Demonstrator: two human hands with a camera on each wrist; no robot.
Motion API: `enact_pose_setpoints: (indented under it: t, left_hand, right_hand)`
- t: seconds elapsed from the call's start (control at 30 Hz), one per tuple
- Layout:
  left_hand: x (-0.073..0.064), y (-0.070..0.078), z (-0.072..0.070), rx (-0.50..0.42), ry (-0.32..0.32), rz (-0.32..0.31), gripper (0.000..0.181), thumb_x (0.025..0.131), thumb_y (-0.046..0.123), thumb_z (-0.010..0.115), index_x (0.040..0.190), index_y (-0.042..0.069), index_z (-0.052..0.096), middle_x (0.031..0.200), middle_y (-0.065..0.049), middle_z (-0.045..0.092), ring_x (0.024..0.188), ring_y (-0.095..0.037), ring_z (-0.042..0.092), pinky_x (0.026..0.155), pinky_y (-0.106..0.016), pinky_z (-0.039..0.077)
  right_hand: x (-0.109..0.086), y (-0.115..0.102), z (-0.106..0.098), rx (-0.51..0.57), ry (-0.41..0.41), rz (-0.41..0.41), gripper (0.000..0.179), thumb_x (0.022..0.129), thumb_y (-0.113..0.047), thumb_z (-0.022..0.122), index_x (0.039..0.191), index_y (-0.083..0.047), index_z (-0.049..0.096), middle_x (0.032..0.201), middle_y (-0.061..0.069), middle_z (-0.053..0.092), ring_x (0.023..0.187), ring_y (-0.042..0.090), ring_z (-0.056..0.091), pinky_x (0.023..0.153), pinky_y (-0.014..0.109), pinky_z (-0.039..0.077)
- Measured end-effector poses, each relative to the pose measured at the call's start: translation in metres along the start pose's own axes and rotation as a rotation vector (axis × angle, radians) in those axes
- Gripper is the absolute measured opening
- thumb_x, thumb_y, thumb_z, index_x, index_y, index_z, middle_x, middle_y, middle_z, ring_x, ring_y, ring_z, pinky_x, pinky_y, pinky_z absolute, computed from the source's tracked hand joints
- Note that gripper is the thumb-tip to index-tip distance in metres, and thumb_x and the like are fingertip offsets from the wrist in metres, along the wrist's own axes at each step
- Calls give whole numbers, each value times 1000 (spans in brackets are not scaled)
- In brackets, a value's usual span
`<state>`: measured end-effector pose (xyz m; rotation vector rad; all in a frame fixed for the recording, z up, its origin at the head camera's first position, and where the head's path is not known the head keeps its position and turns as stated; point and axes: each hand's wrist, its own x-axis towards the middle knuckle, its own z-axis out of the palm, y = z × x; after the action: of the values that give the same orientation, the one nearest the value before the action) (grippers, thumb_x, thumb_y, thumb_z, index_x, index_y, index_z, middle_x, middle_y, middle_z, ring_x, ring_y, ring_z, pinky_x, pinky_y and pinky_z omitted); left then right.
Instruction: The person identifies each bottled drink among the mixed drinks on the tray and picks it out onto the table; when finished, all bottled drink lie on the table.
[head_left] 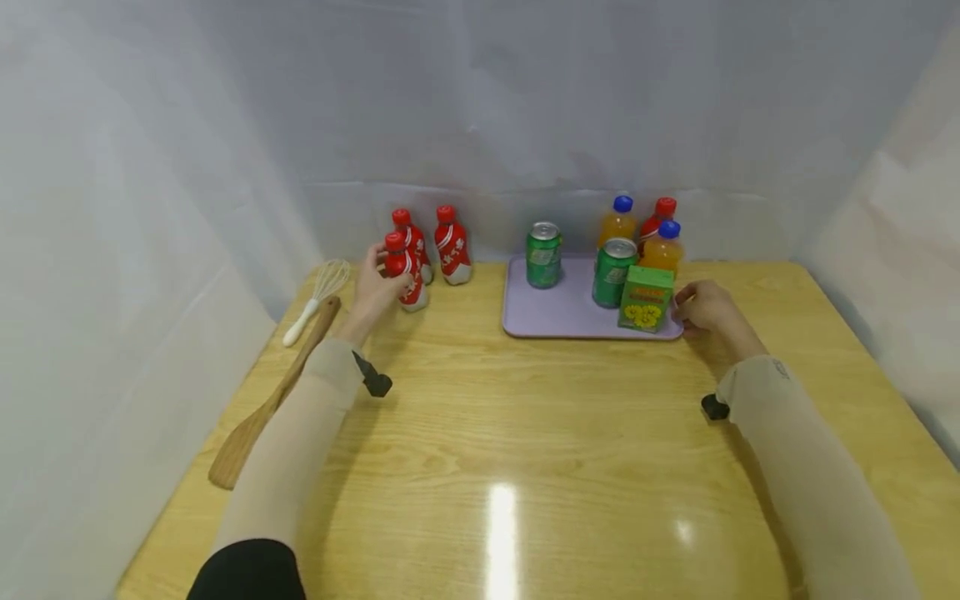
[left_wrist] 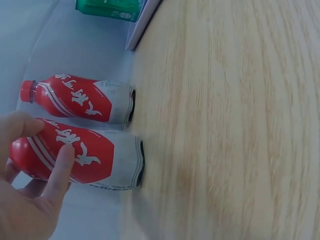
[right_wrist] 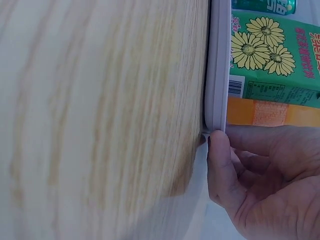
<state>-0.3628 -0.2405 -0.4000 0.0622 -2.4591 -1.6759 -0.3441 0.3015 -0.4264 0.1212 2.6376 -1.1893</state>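
Note:
My left hand (head_left: 372,289) grips a red cola bottle (head_left: 414,296) with a white lower part, standing upright at the table's back left. Fingers and thumb lie around its upper body in the left wrist view. Two matching red bottles are close behind it, one partly covered and one (head_left: 453,250) to the right. With its thumb at the rim, my right hand (head_left: 708,308) pinches the right front corner of a lilac tray (head_left: 558,317). Nearest to that hand on the tray is a green drink carton (right_wrist: 267,55) with yellow flowers.
Also on the tray are a green can (head_left: 543,257) at left, another green can (head_left: 613,275), two orange drink bottles (head_left: 617,223) with blue caps and a red-capped bottle (head_left: 660,215). A whisk (head_left: 318,296) and a wooden spatula (head_left: 258,417) lie along the left table edge.

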Motion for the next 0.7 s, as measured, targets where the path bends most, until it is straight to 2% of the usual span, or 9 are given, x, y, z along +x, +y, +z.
enact_pose_setpoints:
  t: [0.07, 0.13, 0.3, 0.37, 0.43, 0.5, 0.57, 0.63, 0.7]
  left_hand:
    - [1, 3, -1, 14, -4, 10, 75, 95, 3, 66, 161, 13, 33, 160, -18, 43, 140, -36, 52, 96, -41, 59]
    - [2, 5, -3, 50, -9, 20, 75, 97, 5, 66, 162, 12, 30, 160, -20, 42, 141, -38, 52, 102, -46, 58]
    - [6, 5, -6, 133, -33, 47, 77, 98, 5, 65, 164, 10, 26, 161, -23, 42, 145, -42, 48, 117, -55, 48]
    - [5, 5, -5, 120, -42, 42, 79, 99, 5, 64, 166, 10, 23, 162, -24, 40, 146, -43, 46, 120, -56, 45]
    - [-1, 7, -4, 120, -5, 46, 79, 99, 7, 64, 166, 11, 22, 164, -24, 37, 150, -43, 41, 123, -55, 41]
    - [-11, 14, -3, 124, 81, 71, 76, 99, 11, 63, 165, 11, 24, 165, -21, 37, 152, -40, 40, 126, -54, 38]
    - [-20, 25, 1, 128, 197, 147, 71, 98, 12, 63, 161, 10, 32, 163, -18, 40, 152, -35, 40, 127, -51, 36]
    - [-26, 40, 8, 158, 291, 271, 63, 97, 11, 64, 155, 8, 41, 157, -17, 46, 149, -32, 44, 126, -50, 37]
    - [-30, 57, 20, 166, 302, 387, 57, 97, 10, 64, 151, 6, 45, 152, -16, 49, 143, -30, 47, 123, -49, 40]
  right_hand:
    - [1, -3, -1, -7, 9, -5, 35, 99, -1, 64, 128, 14, 52, 102, 21, 59, 73, 14, 61, 64, 26, 61]
    - [1, -6, -2, -11, 14, -7, 36, 99, -1, 64, 129, 15, 53, 104, 22, 60, 72, 13, 62, 64, 27, 61]
    - [0, -8, -4, -11, 25, 1, 36, 99, -1, 64, 129, 16, 53, 107, 24, 60, 69, 11, 63, 64, 27, 62]
    - [-1, -8, -4, -17, 26, 1, 36, 99, 0, 63, 129, 16, 53, 109, 26, 60, 69, 11, 63, 64, 27, 61]
    - [-2, -6, -3, -29, 26, 0, 36, 99, -1, 63, 129, 16, 53, 109, 27, 61, 69, 12, 63, 64, 27, 61]
    - [-3, -5, -2, -37, 16, 3, 36, 99, -1, 63, 129, 17, 53, 112, 28, 60, 70, 12, 64, 65, 26, 60]
    - [-4, -5, -2, -43, 6, 3, 36, 100, -1, 63, 130, 16, 53, 112, 28, 60, 72, 13, 64, 65, 27, 60]
    - [-4, -4, -1, -26, 2, 3, 37, 100, -2, 63, 130, 16, 52, 113, 28, 60, 73, 14, 64, 65, 27, 61]
    - [-5, -3, -1, -20, 10, -4, 37, 99, -1, 63, 130, 17, 52, 113, 29, 59, 73, 13, 64, 65, 26, 61]
